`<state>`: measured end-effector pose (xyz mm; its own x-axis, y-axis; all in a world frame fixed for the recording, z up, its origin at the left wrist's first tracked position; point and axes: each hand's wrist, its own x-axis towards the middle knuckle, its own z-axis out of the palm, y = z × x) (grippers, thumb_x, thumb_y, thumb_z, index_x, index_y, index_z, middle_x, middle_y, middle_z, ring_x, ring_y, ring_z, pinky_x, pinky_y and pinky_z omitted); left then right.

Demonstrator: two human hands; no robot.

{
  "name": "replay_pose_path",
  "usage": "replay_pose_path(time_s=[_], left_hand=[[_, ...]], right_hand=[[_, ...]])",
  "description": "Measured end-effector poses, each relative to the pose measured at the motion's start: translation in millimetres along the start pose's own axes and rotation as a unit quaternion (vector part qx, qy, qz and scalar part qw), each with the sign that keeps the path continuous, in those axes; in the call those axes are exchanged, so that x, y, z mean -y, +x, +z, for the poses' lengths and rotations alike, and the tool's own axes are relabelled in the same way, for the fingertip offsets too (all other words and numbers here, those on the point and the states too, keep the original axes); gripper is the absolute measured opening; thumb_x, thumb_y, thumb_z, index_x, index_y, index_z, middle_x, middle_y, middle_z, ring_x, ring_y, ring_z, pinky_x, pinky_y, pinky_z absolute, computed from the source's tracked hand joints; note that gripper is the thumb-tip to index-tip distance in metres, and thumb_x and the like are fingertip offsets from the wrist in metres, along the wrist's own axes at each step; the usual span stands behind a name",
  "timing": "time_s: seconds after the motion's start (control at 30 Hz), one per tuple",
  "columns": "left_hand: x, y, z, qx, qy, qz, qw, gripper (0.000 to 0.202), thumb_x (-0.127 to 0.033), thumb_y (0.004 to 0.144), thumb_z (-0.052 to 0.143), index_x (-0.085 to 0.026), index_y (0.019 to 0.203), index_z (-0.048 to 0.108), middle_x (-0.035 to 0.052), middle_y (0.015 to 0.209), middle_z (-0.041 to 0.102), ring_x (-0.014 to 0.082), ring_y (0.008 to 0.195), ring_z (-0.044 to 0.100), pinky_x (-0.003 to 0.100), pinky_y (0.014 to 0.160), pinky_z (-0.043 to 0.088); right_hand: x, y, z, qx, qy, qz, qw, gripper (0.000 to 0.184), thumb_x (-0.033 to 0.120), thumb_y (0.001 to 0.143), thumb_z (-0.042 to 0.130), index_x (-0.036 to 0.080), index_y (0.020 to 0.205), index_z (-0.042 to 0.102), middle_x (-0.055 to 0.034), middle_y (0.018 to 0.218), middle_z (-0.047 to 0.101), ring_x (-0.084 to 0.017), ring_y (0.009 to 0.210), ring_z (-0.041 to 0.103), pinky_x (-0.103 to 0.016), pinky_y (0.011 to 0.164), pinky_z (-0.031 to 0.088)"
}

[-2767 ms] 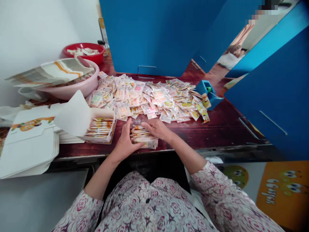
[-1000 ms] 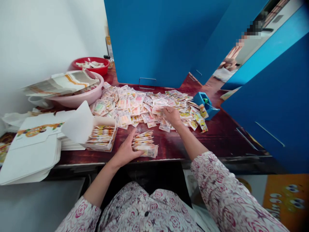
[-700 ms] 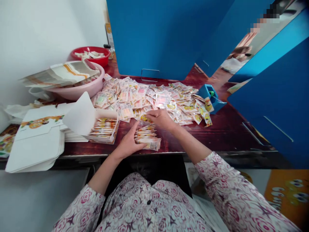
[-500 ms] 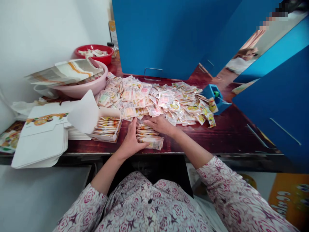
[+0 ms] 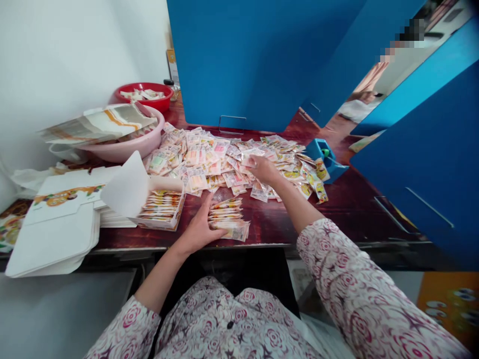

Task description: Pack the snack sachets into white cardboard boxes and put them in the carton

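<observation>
Right hand: it was lying on the stack half a second ago and is now stretching out over the pile again, well apart from the left hand.
Right fingers: they are closing narrowly on one sachet at the top of the heap; whether it is lifted clear, I cannot tell.
Left hand: it is staying put against the stack, fingers lying nearly straight along its left side, seemingly bracing the sachets so they keep square.
Stack: it is sitting at the bench's near edge, just right of the box.
Box: it is standing with its flap up, showing a layered row of sachets inside.
Pile: it is spreading loosely across the middle of the bench, within reach of the right arm.
Cartons: flat blanks are lying heaped at the far left.
Basin: it is resting behind the box, with folded sheets lying across it.
Holder: it is touching the pile's right fringe.
</observation>
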<state>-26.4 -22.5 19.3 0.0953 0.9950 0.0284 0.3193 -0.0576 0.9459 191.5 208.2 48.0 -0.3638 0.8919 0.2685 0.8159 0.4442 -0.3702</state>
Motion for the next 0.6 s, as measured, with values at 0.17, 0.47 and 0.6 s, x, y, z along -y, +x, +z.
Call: replay_pose_path(time_s=[0.17,0.47,0.6], left_hand=[[4.8,0.3,-1.3,0.001,0.028,0.001,1.000,0.105,-0.027,0.069,0.079,-0.019,0.157,0.022,0.0174,0.150,0.048,0.0333,0.137,0.050,0.052,0.119,0.036],[1.8,-0.6,-1.6,0.000,0.057,0.011,0.998,0.104,-0.027,0.070,0.078,-0.020,0.157,0.022,0.0176,0.157,0.040,0.0334,0.145,0.041,0.052,0.123,0.029],[7.0,-3.2,-2.2,-0.035,0.068,0.026,0.997,0.097,-0.027,0.072,0.078,-0.021,0.155,0.028,0.0171,0.158,0.039,0.0345,0.147,0.037,0.052,0.123,0.028]], right_hand=[[-0.4,-1.3,-7.5,-0.033,0.006,0.030,0.999,0.028,0.021,0.093,0.048,0.014,0.089,0.076,-0.0093,0.091,0.076,-0.021,0.083,0.066,-0.030,0.079,0.047],[81.1,-64.4,2.7,0.164,0.145,-0.147,0.965,0.031,0.031,0.097,0.050,0.020,0.084,0.076,-0.0007,0.078,0.073,-0.014,0.069,0.058,-0.025,0.069,0.042],[99.3,-74.4,-2.5,0.276,0.128,-0.201,0.931,0.041,0.041,0.102,0.040,0.020,0.104,0.075,-0.0062,0.101,0.076,-0.019,0.089,0.067,-0.030,0.083,0.047]])
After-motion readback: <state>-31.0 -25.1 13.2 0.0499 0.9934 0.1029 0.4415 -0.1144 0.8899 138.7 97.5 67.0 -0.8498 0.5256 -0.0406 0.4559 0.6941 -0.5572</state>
